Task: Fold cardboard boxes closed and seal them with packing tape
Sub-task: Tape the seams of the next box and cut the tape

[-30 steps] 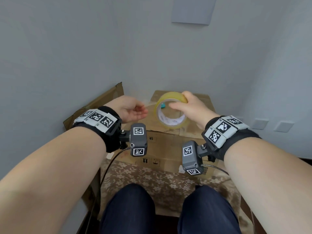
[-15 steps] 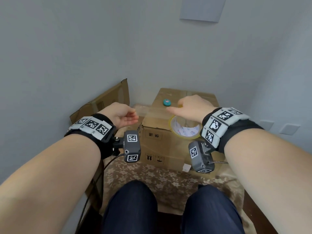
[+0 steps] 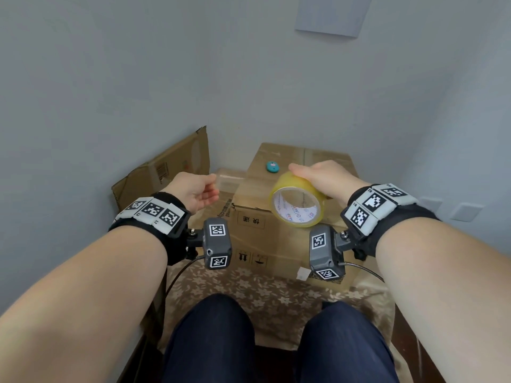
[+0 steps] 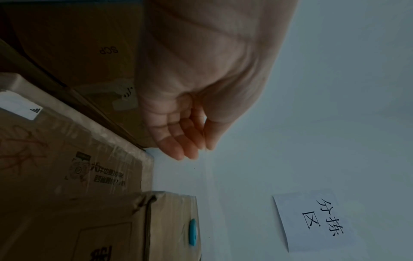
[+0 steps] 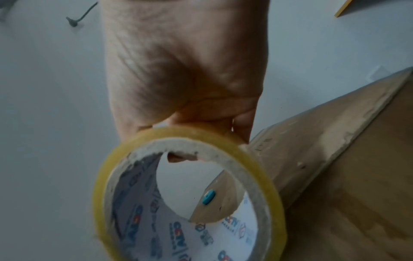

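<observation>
A closed cardboard box [image 3: 279,230] stands on the cloth-covered table in front of me. My right hand [image 3: 312,175] grips a roll of yellowish packing tape [image 3: 297,201] from above and holds it tilted over the box's near top edge. In the right wrist view the thumb sits inside the roll's [image 5: 185,194] core. My left hand [image 3: 211,189] hovers left of the box, thumb against fingers [image 4: 190,150]. It pinches what looks like the tape's free end, with a faint clear strip [image 4: 210,176] trailing from the fingertips. A small teal object [image 3: 272,166] lies on the box top.
Flattened cardboard [image 3: 166,167] leans against the left wall. A lower taped box [image 4: 67,159] sits left of the main one. The floral cloth [image 3: 262,294] covers the table above my knees. A paper sign [image 4: 312,220] hangs on the back wall, and wall sockets [image 3: 464,211] are at right.
The roll stood upright over the box's middle, dropped low at the near edge, and is now raised and tilted there. My left hand shifted slightly back and left.
</observation>
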